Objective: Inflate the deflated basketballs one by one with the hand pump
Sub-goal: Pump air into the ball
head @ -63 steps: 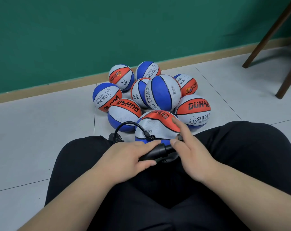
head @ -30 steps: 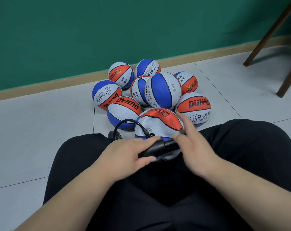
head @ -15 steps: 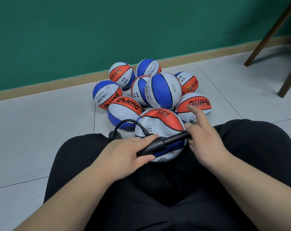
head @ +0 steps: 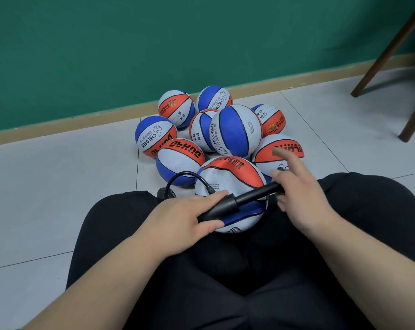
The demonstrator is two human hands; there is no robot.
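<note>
Head view looks down at my lap, where one basketball (head: pixel 228 179) sits wedged between my thighs. Its skin is wrinkled and slack, so I judge it only partly filled. My left hand (head: pixel 182 217) wraps thumb and fingers round the barrel of the hand pump (head: pixel 225 207), which lies across the front of the ball. My right hand (head: pixel 299 198) curls its lower fingers round the handle end, while the forefinger sticks straight out and holds nothing. The rod (head: pixel 256 192) shows drawn out of the barrel. The hose (head: pixel 181 176) loops up from behind my left hand and comes down onto the ball; I cannot see the needle itself.

I take this as mid-stroke in the pumping step. The next move calls for a straight push of the handle toward the barrel, with my left hand bracing it so the hose does not tug free.

Counted: one pump, one ball on my lap, and eight more basketballs (head: pixel 236 131) heaped on the tiled floor (head: pixel 59 186) just beyond my knees, nine in all. Two chair legs (head: pixel 387 48) stand at the right.
</note>
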